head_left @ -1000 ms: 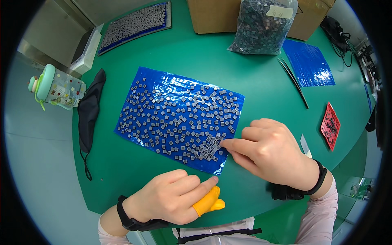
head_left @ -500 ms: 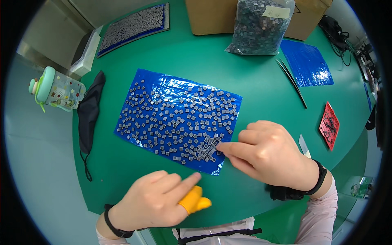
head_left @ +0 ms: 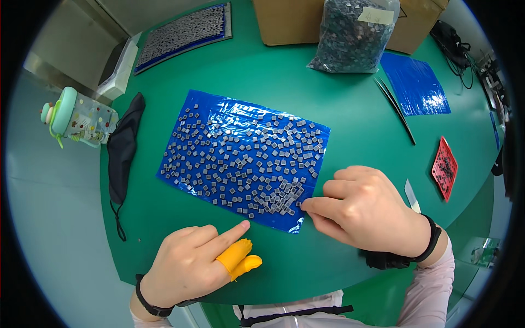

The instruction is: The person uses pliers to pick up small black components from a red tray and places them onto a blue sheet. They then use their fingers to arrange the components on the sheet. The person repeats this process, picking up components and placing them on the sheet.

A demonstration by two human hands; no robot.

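Observation:
On the table lies a blue plastic film scattered with many small grey square pieces, crowded into a cluster near its lower right corner. My right hand is at that corner, thumb and index finger pinched together beside one piece at the film's edge. Whether anything is between the fingertips cannot be made out. My left hand hovers just below the film's lower edge, index finger stretched out, the other fingers partly curled and nothing visible in it. Yellow finger covers sit on two of its digits.
Black tweezers and a second blue film lie at the right. Near them are a red tray of dark bits and a blade-like strip. A filled bag, box, loaded board, black mask and bottle surround the film.
My left hand has drawn back to the left, away from the lower right corner. My right fingertips have slid slightly right and nearer, from the cluster to the film's edge. The view has shifted slightly.

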